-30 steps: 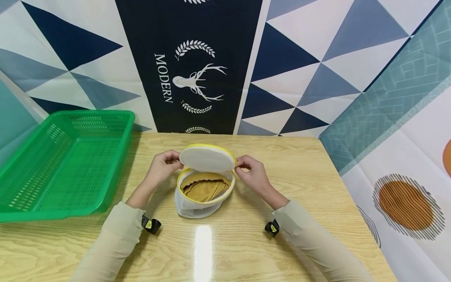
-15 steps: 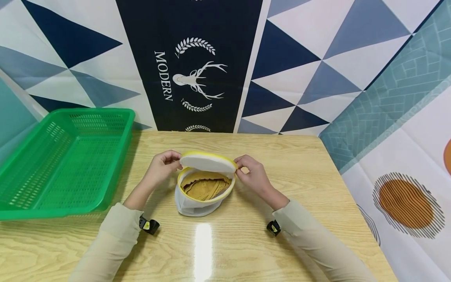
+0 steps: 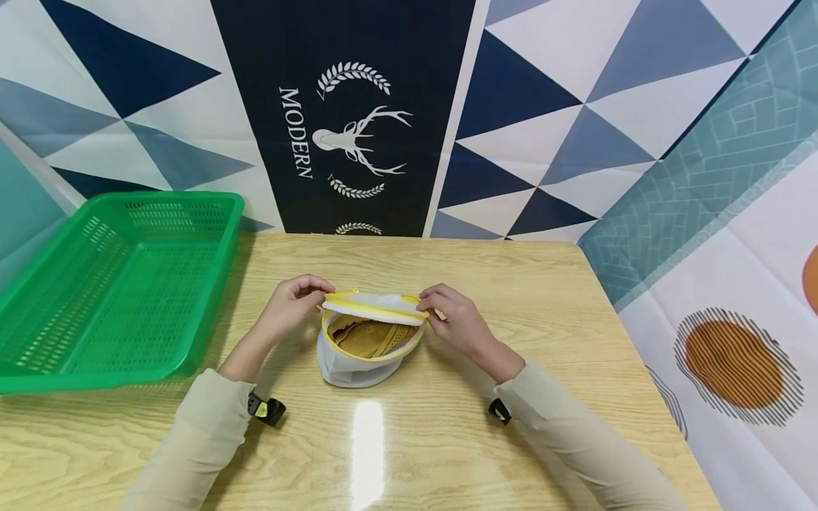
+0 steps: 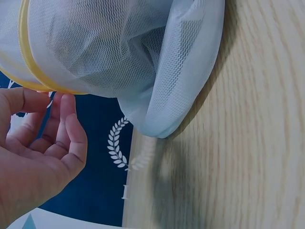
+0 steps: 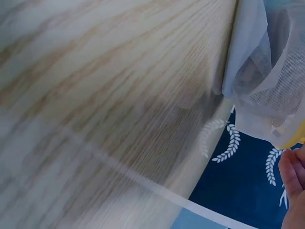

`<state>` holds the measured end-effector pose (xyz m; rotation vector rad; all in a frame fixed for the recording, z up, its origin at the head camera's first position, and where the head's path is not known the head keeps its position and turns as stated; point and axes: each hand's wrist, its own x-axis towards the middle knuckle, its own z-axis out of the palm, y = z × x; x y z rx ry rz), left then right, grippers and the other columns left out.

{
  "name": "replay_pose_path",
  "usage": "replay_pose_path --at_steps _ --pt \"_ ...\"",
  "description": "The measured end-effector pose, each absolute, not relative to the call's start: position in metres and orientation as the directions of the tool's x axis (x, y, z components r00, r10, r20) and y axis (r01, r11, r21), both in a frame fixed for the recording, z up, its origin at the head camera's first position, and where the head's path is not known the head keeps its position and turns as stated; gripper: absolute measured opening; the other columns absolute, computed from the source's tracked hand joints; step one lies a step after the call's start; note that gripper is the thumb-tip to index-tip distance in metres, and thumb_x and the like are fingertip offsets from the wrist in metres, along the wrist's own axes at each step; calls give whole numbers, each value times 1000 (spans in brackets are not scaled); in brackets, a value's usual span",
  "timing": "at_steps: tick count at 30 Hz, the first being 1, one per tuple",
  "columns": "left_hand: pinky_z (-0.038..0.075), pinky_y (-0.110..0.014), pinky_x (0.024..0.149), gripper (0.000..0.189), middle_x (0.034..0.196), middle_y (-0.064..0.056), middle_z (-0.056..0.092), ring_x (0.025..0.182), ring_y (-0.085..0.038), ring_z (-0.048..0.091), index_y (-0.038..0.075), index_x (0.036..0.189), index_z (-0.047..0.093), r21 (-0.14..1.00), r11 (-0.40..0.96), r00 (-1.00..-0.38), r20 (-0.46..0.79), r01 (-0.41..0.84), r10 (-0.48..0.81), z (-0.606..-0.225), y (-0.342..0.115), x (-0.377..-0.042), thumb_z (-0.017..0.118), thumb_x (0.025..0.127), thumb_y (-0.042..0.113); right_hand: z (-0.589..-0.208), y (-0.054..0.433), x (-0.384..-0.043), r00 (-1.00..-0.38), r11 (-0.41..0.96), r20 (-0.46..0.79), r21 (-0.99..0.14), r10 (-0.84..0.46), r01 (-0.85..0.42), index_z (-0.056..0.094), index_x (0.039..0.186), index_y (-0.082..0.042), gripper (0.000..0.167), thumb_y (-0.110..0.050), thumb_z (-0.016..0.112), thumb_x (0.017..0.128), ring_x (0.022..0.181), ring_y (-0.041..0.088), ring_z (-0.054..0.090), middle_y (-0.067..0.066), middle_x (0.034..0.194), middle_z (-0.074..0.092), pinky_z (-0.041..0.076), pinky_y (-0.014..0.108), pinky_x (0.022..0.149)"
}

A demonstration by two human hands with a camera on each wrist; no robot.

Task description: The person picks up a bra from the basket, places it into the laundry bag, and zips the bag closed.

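A white mesh laundry bag (image 3: 359, 373) with yellow zip edging stands on the table in the head view. Inside it lies mustard-coloured fabric (image 3: 366, 341) with a scalloped edge, partly hidden by the round lid (image 3: 373, 308). The lid tilts low over the opening, leaving the near side uncovered. My left hand (image 3: 289, 311) pinches the lid's left edge, and my right hand (image 3: 455, 319) pinches its right edge. In the left wrist view, curled fingers meet the yellow edging beside the mesh wall (image 4: 90, 47). Only part of the right hand (image 5: 294, 183) shows at the right wrist view's border.
To the left sits a green plastic basket (image 3: 220, 284) with perforated walls. The wood-grain table (image 3: 511, 284) runs back to a patterned cloth backdrop (image 3: 358, 42). Another printed cloth (image 3: 690, 284) hangs along the right side.
The lid has come down from nearly upright toward the bag's opening, covering more of the fabric. Both hands have kept their hold on its edges, with the right one shifting slightly left.
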<state>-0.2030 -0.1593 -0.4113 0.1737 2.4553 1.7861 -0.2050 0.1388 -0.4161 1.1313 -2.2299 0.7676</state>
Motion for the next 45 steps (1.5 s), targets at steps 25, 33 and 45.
replay_pose_path --at_steps 25,33,45 --pt "52 -37 70 45 99 -6 57 74 -13 61 1 119 54 940 314 -944 -218 -135 247 -404 -164 -193 56 92 38 -408 139 -199 -652 532 493 -379 -577 -757 71 86 -7 29 1 43 87 88 17 62 7 95 64 52 31 74" --pt "52 -35 68 45 98 -8 55 73 -16 57 2 120 51 932 314 -932 -264 -180 250 -405 -163 -191 56 92 37 -400 129 -200 -817 601 319 -558 -481 -572 70 88 -9 18 -20 56 90 69 12 53 4 86 60 46 24 62" --pt "48 -31 64 47 70 3 53 67 -14 54 -2 115 56 900 382 -921 -313 -210 232 -402 -160 -187 56 92 39 -393 122 -206 -958 778 26 -577 -286 -248 69 94 -5 30 -33 67 84 55 11 46 2 68 59 40 24 57"
